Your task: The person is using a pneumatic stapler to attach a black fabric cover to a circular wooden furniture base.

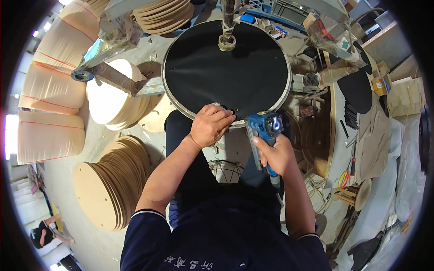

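Observation:
A round board covered in black fabric (217, 74) lies in front of me, with a pale rim (170, 100) around it. At its near edge my left hand (210, 123) is closed, the fingers pressed together on the fabric's border; the fingertips are partly hidden. My right hand (279, 156) is wrapped round the handle of a blue staple gun (266, 125), just right of my left hand. The gun's nose is close to the near rim; whether it touches cannot be made out. A hose runs down from its handle.
A post with a wrapped end (227, 43) stands over the disc's far part, with taped frame arms (115, 77) at both sides. Stacked round boards (101, 194) and wrapped pale rolls (52, 135) stand left. Scissors (344, 179) lie on the right-hand bench. Another person (43, 235) is far left.

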`<control>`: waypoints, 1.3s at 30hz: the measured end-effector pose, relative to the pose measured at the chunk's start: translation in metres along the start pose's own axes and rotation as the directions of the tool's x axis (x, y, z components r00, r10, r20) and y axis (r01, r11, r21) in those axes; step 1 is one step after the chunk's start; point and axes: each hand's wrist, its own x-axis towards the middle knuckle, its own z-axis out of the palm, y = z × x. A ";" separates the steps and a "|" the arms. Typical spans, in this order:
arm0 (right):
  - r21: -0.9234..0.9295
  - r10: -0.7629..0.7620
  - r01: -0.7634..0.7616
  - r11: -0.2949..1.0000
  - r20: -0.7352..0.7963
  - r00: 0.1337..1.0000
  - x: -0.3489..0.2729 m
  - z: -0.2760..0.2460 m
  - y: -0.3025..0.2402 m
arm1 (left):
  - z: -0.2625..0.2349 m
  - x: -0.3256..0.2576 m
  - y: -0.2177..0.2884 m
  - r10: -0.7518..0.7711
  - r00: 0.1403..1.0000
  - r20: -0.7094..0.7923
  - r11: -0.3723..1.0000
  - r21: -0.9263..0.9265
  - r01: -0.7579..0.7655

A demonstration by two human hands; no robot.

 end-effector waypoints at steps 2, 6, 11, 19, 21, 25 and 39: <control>-0.003 0.008 -0.008 1.000 -0.009 1.000 0.005 0.005 -0.004 | 0.000 -0.001 -0.001 -0.004 1.000 0.000 1.000 -0.004 0.004; 0.022 0.005 -0.005 1.000 -0.002 1.000 0.010 0.010 0.002 | 0.002 -0.004 -0.001 0.016 1.000 -0.008 1.000 -0.019 -0.016; 0.014 0.026 -0.026 1.000 0.001 1.000 0.011 0.014 0.004 | 0.004 -0.005 0.002 0.019 0.999 -0.029 1.000 -0.010 -0.019; -0.025 0.049 -0.050 0.998 -0.038 0.998 0.017 0.015 0.001 | 0.011 0.005 -0.005 0.033 0.997 -0.063 0.998 -0.046 -0.036; -0.025 0.046 -0.046 0.999 -0.020 0.999 0.019 0.021 -0.002 | 0.005 0.002 -0.009 0.026 0.998 -0.058 0.999 -0.034 -0.028; -0.339 -0.007 0.009 0.941 0.006 1.000 0.024 0.037 -0.009 | -0.007 -0.031 -0.023 -0.022 0.999 0.046 0.999 -0.049 0.024; -0.087 -0.130 0.128 0.988 -0.027 0.991 0.068 -0.002 0.073 | 0.015 -0.015 0.000 0.013 0.994 -0.111 0.993 -0.119 -0.026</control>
